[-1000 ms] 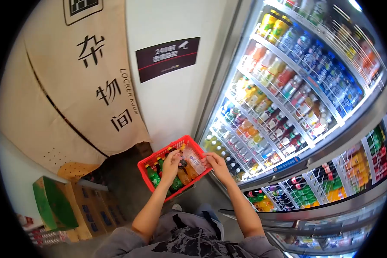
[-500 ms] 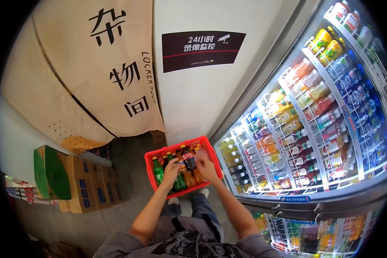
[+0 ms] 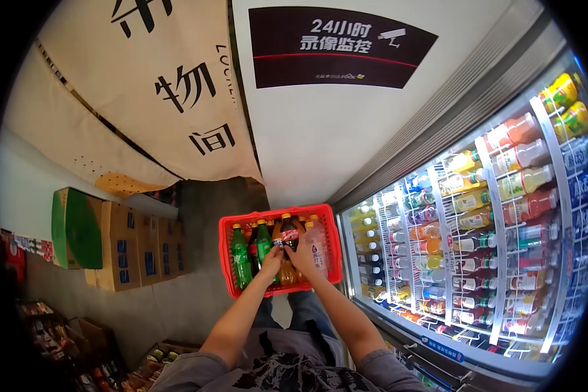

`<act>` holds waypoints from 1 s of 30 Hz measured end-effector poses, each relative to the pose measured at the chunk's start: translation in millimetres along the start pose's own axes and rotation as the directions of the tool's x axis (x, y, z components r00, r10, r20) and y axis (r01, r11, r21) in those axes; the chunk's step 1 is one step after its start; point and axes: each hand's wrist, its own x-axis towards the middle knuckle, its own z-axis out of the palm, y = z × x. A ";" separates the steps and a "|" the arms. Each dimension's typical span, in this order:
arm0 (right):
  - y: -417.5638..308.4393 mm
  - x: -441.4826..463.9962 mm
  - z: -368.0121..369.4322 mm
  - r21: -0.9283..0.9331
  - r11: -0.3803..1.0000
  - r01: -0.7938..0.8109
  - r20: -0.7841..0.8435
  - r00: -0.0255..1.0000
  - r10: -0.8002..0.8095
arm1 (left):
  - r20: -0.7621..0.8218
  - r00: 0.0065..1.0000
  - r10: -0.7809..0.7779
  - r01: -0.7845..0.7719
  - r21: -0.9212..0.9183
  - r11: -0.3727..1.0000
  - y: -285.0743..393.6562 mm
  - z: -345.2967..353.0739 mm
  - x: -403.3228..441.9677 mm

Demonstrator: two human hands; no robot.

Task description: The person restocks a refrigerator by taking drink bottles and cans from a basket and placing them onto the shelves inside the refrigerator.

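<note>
A red basket (image 3: 336, 251) holds several drink bottles. Green bottles (image 3: 242, 258) stand at its left side, orange ones are in the middle, and a clear pinkish bottle (image 3: 318, 245) is at the right. Over the middle of the basket, a dark cola bottle (image 3: 287, 232) with an orange cap is between my hands. My left hand (image 3: 271, 262) is closed at the lower left of this bottle, its fingers on the label. My right hand (image 3: 302, 255) grips the same bottle from the right. Its lower end is hidden by my hands.
On the right stands a lit drinks fridge (image 3: 493, 235) with several shelves of bottles. Stacked cardboard boxes (image 3: 121, 245) are at the left, below a cloth curtain (image 3: 196, 153). Low shelves with packaged goods (image 3: 52, 333) are at the lower left.
The view has shifted toward the basket and fridge. Both hands have come together on the cola bottle, which is now more upright. The hands were farther apart a second ago.
</note>
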 end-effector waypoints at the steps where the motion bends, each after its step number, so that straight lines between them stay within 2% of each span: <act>1: -0.9 1.5 3.9 -0.103 0.994 0.034 -0.069 0.997 -0.041 | -0.011 1.000 -0.007 0.007 -0.003 1.000 -0.6 -0.9 1.4; 2: -1.7 3.1 6.9 -0.206 0.977 0.061 -0.135 0.987 -0.090 | 0.014 0.999 -0.033 0.034 -0.013 0.999 0.1 -1.5 4.8; 4: -5.2 2.6 8.7 -0.234 0.972 0.032 -0.135 0.989 -0.065 | 0.036 0.997 -0.066 0.067 -0.024 0.997 -3.7 -2.7 5.5; 6: -11.0 8.2 2.8 -0.267 0.964 0.012 -0.146 0.988 -0.053 | -0.023 0.996 -0.087 0.086 -0.053 0.995 -2.5 -1.3 10.0; 8: -18.7 11.1 -9.9 -0.117 0.986 -0.122 0.087 0.987 0.132 | 0.010 0.996 -0.090 0.090 -0.085 0.992 -3.0 -6.2 5.0; 12: -2.9 2.8 -9.4 -0.092 0.995 -0.039 0.055 0.997 0.044 | 0.054 0.989 -0.135 0.142 -0.136 0.981 20.1 -16.2 -21.2; 14: -5.8 -3.4 -12.8 0.213 0.957 -0.195 0.256 0.957 0.139 | 0.043 0.991 -0.125 0.129 -0.101 0.987 28.9 -19.4 -33.6; 15: -14.7 -7.7 -17.6 0.214 0.959 -0.189 0.238 0.962 0.136 | 0.079 0.989 -0.124 0.134 -0.142 0.981 32.9 -22.5 -36.9; 17: -33.4 -19.7 -27.1 0.527 0.764 -0.372 0.378 0.908 0.182 | 0.171 0.978 -0.119 0.148 -0.171 0.974 41.7 -32.5 -41.6; 18: -40.1 -25.1 -29.3 0.532 0.767 -0.358 0.359 0.916 0.179 | 0.185 0.977 -0.107 0.138 -0.165 0.977 51.9 -34.2 -48.3; 20: -48.9 -36.5 -30.2 0.717 0.517 -0.468 0.401 0.883 0.244 | 0.296 0.949 -0.106 0.180 -0.235 0.955 83.1 -35.1 -72.9; 21: -55.4 -40.8 -32.2 0.725 0.518 -0.454 0.382 0.891 0.246 | 0.312 0.945 -0.100 0.176 -0.226 0.958 95.6 -34.7 -81.1; 23: -70.7 -53.6 -38.4 0.867 0.278 -0.413 0.386 0.910 0.150 | 0.348 0.937 -0.036 0.114 -0.205 0.972 112.7 -33.5 -95.3; 27: -112.7 -86.7 -55.6 0.912 0.299 -0.281 0.251 0.959 0.134 | 0.437 0.898 0.051 0.035 -0.187 0.982 124.9 -35.2 -111.4; 29: -120.0 -102.4 -62.5 0.807 0.567 -0.166 0.104 0.985 0.141 | 0.527 0.843 0.105 0.014 -0.218 0.976 127.3 -35.2 -113.1; 30: -121.5 -107.7 -64.0 0.815 0.562 -0.140 0.068 0.987 0.147 | 0.554 0.826 0.103 0.010 -0.198 0.980 131.7 -32.9 -115.6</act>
